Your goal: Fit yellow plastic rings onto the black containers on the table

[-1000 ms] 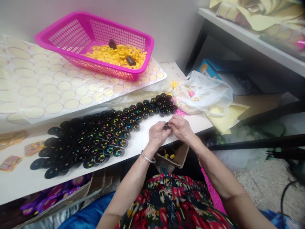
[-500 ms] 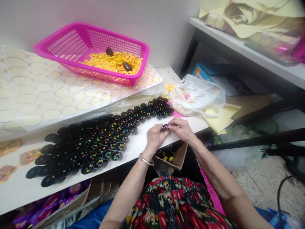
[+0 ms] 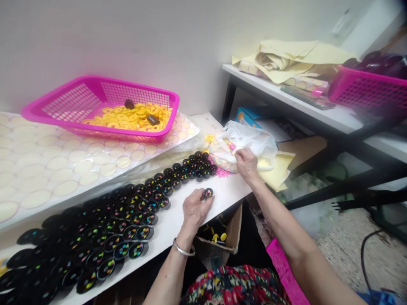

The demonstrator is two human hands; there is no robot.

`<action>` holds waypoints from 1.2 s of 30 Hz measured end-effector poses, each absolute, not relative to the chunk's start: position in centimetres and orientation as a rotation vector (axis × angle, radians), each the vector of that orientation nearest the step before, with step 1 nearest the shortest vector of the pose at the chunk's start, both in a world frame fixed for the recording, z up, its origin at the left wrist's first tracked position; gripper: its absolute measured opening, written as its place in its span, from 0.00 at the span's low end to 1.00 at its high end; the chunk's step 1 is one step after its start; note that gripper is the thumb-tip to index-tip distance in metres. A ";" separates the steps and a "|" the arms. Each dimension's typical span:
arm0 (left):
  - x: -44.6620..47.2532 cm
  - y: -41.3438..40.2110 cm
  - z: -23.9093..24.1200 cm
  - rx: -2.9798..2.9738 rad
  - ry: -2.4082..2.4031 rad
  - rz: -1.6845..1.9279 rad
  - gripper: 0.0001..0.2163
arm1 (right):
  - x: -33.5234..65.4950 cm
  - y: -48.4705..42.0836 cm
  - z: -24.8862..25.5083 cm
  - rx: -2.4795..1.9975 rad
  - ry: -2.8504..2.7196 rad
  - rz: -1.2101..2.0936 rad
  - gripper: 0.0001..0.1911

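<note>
Between the thumb and fingers of my left hand [image 3: 196, 208] is a small round black cup [image 3: 208, 193] with coloured bits inside, held over the white table [image 3: 173, 226]. My right hand [image 3: 247, 164] is at the opening of a clear plastic bag [image 3: 259, 140] of small multicoloured pieces [image 3: 229, 146]. Its fingers are pinched together; what they hold, if anything, is hidden. Left of my hands, many matching black cups [image 3: 136, 218] stand packed in rows, and coloured bits show in many of them.
A pink basket [image 3: 73, 123] of yellow rings [image 3: 127, 116] stands on sheets printed with circles [image 3: 108, 169]. Below the table edge is a cardboard box [image 3: 234, 231] with yellow and black pieces. A shelf [image 3: 280, 95] with yellow paper and another pink basket [image 3: 365, 87] is at the right.
My right hand has left the cup and moved forward to the plastic bag. My left hand keeps the cup, now apart from the right hand. The view has tilted up and turned right.
</note>
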State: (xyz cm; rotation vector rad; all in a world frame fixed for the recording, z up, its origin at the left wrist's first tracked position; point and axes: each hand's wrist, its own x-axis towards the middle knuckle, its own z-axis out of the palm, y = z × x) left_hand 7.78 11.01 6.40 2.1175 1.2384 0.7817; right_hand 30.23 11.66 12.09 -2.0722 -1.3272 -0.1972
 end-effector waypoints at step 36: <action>7.8 11.1 6.5 2.129 1.289 0.739 0.07 | 27.5 24.9 12.0 -2.452 -1.745 0.180 0.16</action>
